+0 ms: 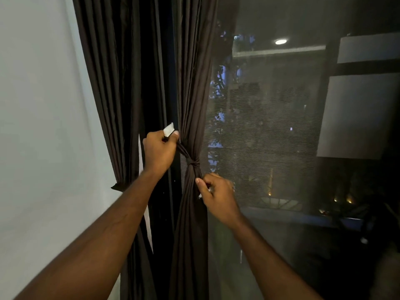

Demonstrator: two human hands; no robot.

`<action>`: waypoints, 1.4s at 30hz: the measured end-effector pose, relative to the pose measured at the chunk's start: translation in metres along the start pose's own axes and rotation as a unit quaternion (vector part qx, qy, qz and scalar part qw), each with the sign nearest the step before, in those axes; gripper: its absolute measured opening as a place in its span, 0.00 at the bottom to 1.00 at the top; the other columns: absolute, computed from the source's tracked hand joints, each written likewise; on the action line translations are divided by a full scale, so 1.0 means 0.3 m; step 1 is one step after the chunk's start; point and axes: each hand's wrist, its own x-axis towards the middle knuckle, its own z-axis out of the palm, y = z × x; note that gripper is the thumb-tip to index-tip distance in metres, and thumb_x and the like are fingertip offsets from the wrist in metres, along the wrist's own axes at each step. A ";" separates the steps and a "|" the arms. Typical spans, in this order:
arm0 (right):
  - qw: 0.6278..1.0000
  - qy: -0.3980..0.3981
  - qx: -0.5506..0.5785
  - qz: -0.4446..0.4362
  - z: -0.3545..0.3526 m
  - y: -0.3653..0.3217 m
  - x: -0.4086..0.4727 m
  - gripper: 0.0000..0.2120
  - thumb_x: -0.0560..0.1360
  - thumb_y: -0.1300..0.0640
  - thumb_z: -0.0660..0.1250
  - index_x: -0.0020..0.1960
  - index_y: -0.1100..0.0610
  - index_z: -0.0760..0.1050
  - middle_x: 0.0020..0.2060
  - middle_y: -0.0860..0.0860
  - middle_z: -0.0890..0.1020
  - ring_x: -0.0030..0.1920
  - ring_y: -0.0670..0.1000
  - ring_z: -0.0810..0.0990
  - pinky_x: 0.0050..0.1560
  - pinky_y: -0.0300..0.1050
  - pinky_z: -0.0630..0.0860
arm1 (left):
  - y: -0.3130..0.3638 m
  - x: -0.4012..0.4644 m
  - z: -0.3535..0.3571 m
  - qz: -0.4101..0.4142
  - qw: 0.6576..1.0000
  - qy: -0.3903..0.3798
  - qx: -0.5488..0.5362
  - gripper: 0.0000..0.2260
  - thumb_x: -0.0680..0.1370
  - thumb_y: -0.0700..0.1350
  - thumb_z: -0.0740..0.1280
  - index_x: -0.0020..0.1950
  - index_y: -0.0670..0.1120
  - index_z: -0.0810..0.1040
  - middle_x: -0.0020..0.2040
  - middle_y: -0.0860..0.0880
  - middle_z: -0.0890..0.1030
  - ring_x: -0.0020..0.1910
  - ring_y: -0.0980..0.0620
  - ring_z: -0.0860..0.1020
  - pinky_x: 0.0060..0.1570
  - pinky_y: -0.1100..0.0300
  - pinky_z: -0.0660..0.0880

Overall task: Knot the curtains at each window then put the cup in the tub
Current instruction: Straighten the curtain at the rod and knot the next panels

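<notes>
A dark brown curtain [192,89] hangs in front of the window, gathered at mid height by a dark tie band [191,162] wrapped round it. My left hand [159,151] grips one end of that band, which has a white tab [168,129], and holds it up and to the left of the wrap. My right hand [217,194] sits just below and right of the wrap, pinching the band's other end against the gathered cloth; a bit of white shows between its fingers. No cup or tub is in view.
A second dark curtain [121,83] hangs to the left against a pale wall [43,126]. A mesh screen [270,126] covers the window to the right, with a night street beyond. Dark furniture shapes [357,224] stand at the lower right.
</notes>
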 end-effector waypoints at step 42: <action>0.915 0.177 -0.357 -0.057 -1.748 0.008 0.415 0.06 0.76 0.62 0.65 0.49 0.52 0.76 0.47 0.44 0.74 0.44 0.45 0.77 0.46 0.46 0.81 | 1.271 0.057 0.852 0.345 0.926 -0.153 -0.008 0.20 0.78 0.50 0.69 0.29 0.47 0.70 0.27 0.51 0.72 0.31 0.48 0.73 0.37 0.53 0.75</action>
